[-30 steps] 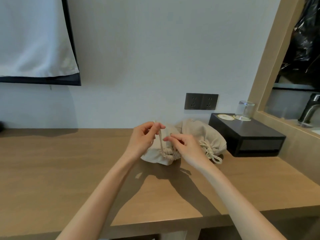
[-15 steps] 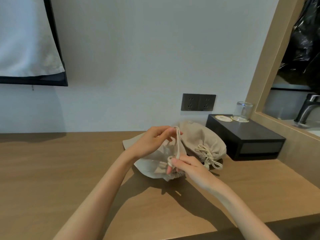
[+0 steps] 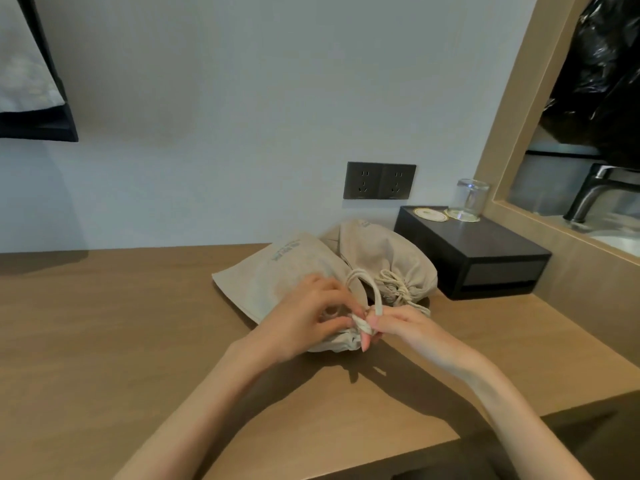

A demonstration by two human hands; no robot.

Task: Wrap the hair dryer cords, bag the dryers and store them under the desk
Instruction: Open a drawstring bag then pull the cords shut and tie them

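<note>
While the drawstring (image 3: 375,296) stands up in a loop just beyond the fingertips, the step in hand looks like tying off the mouth of the near bag (image 3: 277,275). This bag lies on the surface (image 3: 138,323), partly under the left hand (image 3: 304,320). The left fingers (image 3: 341,322) are curled and grip the gathered neck. The right hand (image 3: 412,327) meets them tip to tip, its fingers (image 3: 377,318) bent in and pinching the twisted cord where it leaves the neck. No dryer shows, so it is presumably inside.

To do this well, the left fingers should hold the neck bunched tight so the mouth cannot reopen. The right fingers can then pass the loop through and pull away from the left fingers rather than upward, which stops the bag lifting. The knot should sit snug against the gathers. The second bag (image 3: 388,258), just past the right fingers, already has its cord tied and serves as the model.
</note>
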